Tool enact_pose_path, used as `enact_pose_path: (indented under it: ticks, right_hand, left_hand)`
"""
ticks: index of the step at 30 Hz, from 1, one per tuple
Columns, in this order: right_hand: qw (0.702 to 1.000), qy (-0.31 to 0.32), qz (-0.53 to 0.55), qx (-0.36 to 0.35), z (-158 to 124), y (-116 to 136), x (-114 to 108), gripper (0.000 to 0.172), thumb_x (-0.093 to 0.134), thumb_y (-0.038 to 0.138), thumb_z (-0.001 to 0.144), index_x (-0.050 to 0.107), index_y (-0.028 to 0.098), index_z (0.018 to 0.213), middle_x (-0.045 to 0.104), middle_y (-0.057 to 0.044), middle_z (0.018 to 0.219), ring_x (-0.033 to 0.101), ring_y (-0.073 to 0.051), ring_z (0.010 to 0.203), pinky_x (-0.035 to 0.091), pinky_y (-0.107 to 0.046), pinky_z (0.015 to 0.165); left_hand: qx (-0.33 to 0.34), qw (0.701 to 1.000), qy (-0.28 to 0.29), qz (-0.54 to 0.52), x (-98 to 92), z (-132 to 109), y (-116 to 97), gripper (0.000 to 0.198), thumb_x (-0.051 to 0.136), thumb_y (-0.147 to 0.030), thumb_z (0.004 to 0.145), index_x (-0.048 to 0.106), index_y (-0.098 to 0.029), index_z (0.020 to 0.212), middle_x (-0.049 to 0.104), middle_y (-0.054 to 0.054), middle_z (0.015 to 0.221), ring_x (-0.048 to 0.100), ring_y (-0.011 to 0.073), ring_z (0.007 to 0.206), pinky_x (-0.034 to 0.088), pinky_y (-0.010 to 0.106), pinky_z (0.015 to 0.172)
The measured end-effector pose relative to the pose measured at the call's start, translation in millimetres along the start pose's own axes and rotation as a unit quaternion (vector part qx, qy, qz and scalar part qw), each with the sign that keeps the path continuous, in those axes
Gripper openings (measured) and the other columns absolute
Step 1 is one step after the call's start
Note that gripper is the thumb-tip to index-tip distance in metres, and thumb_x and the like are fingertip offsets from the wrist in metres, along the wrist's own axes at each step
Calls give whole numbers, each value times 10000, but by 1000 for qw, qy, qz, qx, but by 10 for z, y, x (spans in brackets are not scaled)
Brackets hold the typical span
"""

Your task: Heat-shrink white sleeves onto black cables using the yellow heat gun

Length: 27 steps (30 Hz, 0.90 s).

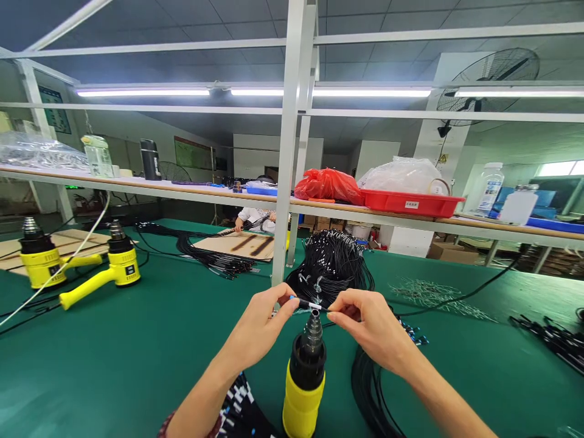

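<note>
Between my two hands a thin black cable (303, 303) with a white sleeve on it is stretched level, just above the nozzle of an upright yellow heat gun (303, 389). My left hand (261, 322) pinches the cable's end, where a bit of blue shows. On the other side, my right hand (370, 325) pinches the cable right of the white part. A bundle of black cables with white ends (241, 401) lies under my left forearm. Beneath my right forearm runs another bundle of black cables (371, 389), with blue-tipped ends beside my wrist.
A large coil of black cables (335, 264) sits behind my hands, near the white shelf post (287, 152). Two yellow heat guns (123, 264) stand at left. Loose thin ties (438, 295) lie at right. A red tray (410, 204) rests on the shelf. Another person's hand (239, 224) shows beyond.
</note>
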State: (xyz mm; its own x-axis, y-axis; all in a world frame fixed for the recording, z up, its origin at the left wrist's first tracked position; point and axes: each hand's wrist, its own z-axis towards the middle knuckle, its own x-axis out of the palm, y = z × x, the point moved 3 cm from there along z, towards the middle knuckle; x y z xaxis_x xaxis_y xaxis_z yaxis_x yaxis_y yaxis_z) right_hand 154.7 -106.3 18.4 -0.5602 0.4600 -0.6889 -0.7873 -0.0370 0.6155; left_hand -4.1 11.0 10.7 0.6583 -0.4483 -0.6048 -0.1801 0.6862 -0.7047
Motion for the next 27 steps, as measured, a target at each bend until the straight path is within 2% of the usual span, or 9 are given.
enact_pose_path:
  ticks: [6, 9, 12, 14, 16, 19, 22, 24, 27]
  right_hand:
    - [998, 47, -27, -18, -44, 67, 2, 293, 466, 256, 917, 678, 197, 723, 632, 11, 635, 520, -129, 584, 352, -237, 538]
    - [999, 28, -27, -16, -19, 64, 12, 268, 492, 287, 899, 650, 193, 703, 615, 14, 628, 506, -128, 580, 344, -238, 530]
    - [999, -4, -32, 8, -3, -55, -21, 298, 514, 377, 872, 638, 189, 676, 606, 3, 614, 502, -138, 563, 346, -249, 512]
    - [998, -27, -23, 48, -45, -289, -97, 354, 511, 459, 852, 662, 184, 689, 619, -17, 614, 531, -154, 559, 385, -260, 510]
    - [992, -55, 20, 114, -160, -695, -220, 392, 540, 524, 809, 700, 170, 752, 653, -44, 638, 587, -179, 574, 458, -276, 525]
    - [958, -132, 111, 228, -468, -1525, -432, 426, 655, 562, 674, 736, 161, 793, 709, -88, 683, 660, -233, 611, 552, -327, 574]
    - [900, -171, 168, 364, -857, -2268, -504, 357, 764, 538, 510, 725, 214, 654, 746, -143, 734, 714, -342, 734, 597, -414, 665]
    - [887, -179, 158, 396, -1057, -2506, -467, 349, 755, 560, 518, 703, 227, 609, 748, -181, 765, 712, -380, 792, 595, -442, 650]
    - [902, -178, 112, 377, -1171, -2496, -365, 376, 691, 597, 591, 711, 230, 671, 751, -179, 790, 709, -386, 813, 573, -469, 662]
  left_hand:
    - [12, 999, -23, 18, 28, 19, 36, 516, 341, -490, 976, 447, -183, 575, 441, -45, 553, 405, 121, 553, 283, 255, 563]
    - [29, 999, -17, -2, 52, 32, 2, 410, 394, -414, 968, 513, -187, 649, 534, -33, 637, 483, 135, 636, 340, 250, 622]
    - [37, 999, -16, -5, 42, 34, -30, 255, 423, -359, 959, 589, -203, 847, 619, -19, 792, 546, 154, 758, 382, 256, 697]
    - [27, 999, -27, 31, -2, 10, 26, 232, 423, -371, 960, 596, -218, 944, 634, -13, 852, 560, 165, 812, 390, 271, 733]
    - [7, 996, -12, 84, -40, -61, 189, 217, 432, -366, 952, 593, -222, 958, 637, -9, 879, 564, 172, 847, 394, 284, 768]
    - [-43, 984, 91, 146, 10, -279, 639, 142, 459, -245, 904, 594, -210, 881, 649, -10, 884, 581, 161, 857, 417, 273, 791]
    - [-96, 967, 154, 178, 177, -561, 1153, 116, 543, -136, 792, 629, -195, 844, 676, 6, 867, 600, 184, 877, 445, 289, 797]
    - [-118, 956, 181, 198, 335, -715, 1412, 244, 585, -75, 730, 648, -201, 929, 684, 22, 977, 596, 206, 975, 442, 338, 891]
    - [-134, 940, 221, 223, 547, -830, 1606, 360, 649, -33, 660, 677, -235, 956, 674, 24, 1075, 542, 254, 1138, 338, 447, 1054]
